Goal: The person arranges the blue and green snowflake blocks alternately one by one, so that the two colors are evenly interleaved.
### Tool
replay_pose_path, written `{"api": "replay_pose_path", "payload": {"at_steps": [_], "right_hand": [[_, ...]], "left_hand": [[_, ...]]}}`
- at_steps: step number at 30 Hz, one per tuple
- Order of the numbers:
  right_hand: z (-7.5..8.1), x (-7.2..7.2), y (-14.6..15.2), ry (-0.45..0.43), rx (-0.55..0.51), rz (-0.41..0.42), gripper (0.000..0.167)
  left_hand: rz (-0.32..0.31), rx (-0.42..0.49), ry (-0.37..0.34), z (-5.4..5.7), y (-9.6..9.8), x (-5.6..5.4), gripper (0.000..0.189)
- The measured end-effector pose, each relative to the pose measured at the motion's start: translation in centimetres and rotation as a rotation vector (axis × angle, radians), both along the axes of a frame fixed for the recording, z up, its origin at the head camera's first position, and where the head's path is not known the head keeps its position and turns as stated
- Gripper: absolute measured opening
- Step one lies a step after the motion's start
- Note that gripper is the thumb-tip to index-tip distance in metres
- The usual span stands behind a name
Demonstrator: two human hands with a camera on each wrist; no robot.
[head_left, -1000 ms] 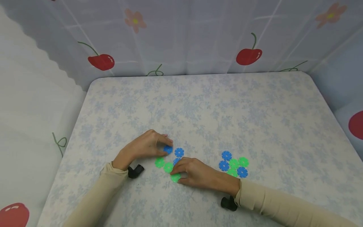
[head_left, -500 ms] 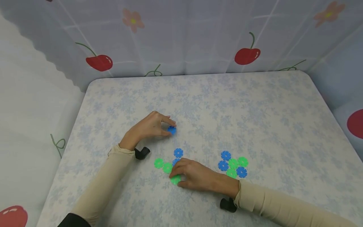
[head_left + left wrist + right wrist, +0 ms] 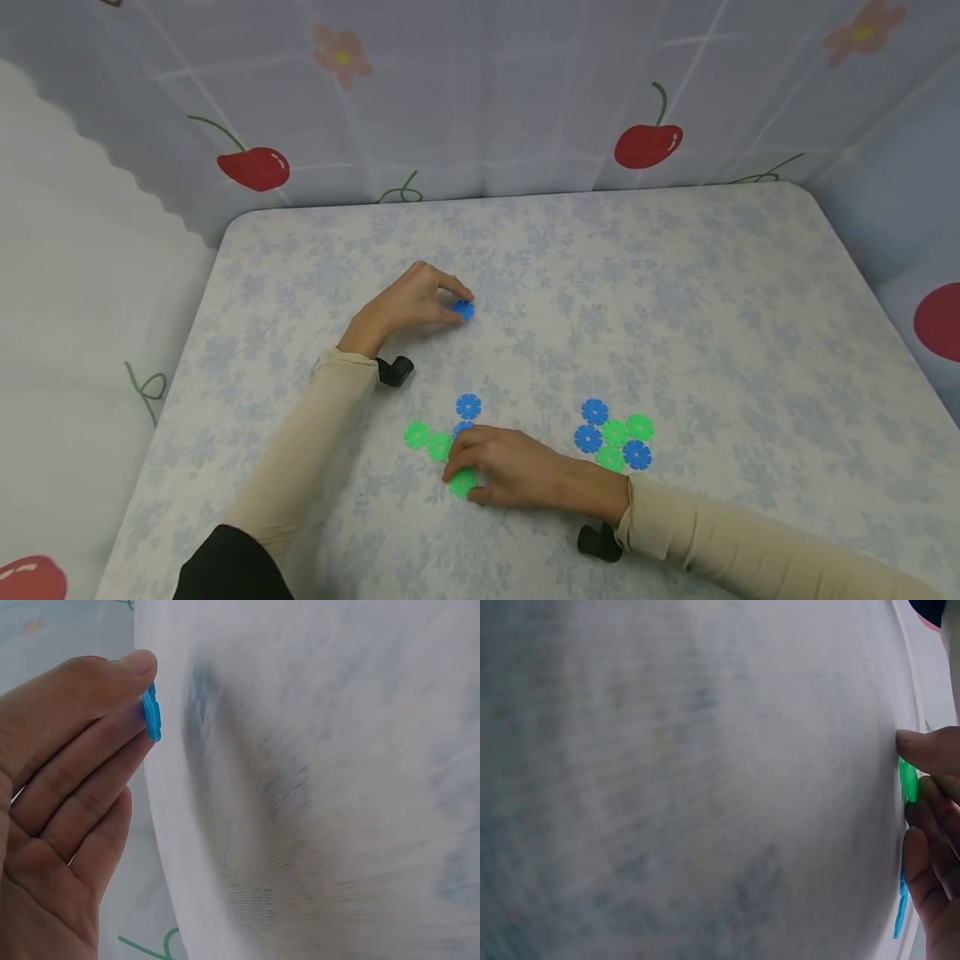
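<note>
In the head view my left hand is out over the middle-left of the table, pinching a blue notched plastic disc between thumb and fingertips. The left wrist view has that disc edge-on at the thumb tip. Lower down, my right hand holds a green notched disc at the tabletop, thumb on one edge and fingers on the other. Beside those fingers lie two green discs, including one almost against them, and a blue disc. Another blue disc is partly hidden behind the right hand.
A separate cluster of several blue and green discs lies to the right, just beyond the right wrist. The floral-covered table ends at a cherry-patterned curtain at the back. Black camera mounts sit at both wrists.
My left hand has lifted its blue disc away from the left group and carried it toward the back and slightly right. The right hand has stayed at the green disc.
</note>
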State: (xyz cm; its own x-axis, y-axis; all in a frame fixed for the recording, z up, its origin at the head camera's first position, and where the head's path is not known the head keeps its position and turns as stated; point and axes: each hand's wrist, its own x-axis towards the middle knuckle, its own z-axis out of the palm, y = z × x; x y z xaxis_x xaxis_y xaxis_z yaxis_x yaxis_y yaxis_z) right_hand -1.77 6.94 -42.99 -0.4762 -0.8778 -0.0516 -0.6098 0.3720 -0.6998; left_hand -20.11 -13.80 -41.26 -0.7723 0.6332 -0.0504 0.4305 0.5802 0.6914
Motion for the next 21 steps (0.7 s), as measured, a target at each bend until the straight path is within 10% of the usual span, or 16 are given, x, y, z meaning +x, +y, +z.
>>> {"api": "replay_pose_path", "payload": {"at_steps": [21], "right_hand": [[0.3, 0.1, 0.0, 0.025, 0.014, 0.062, 0.028]], "left_hand": [[0.063, 0.022, -0.082, -0.7, 0.9, -2.5, 0.03]]}}
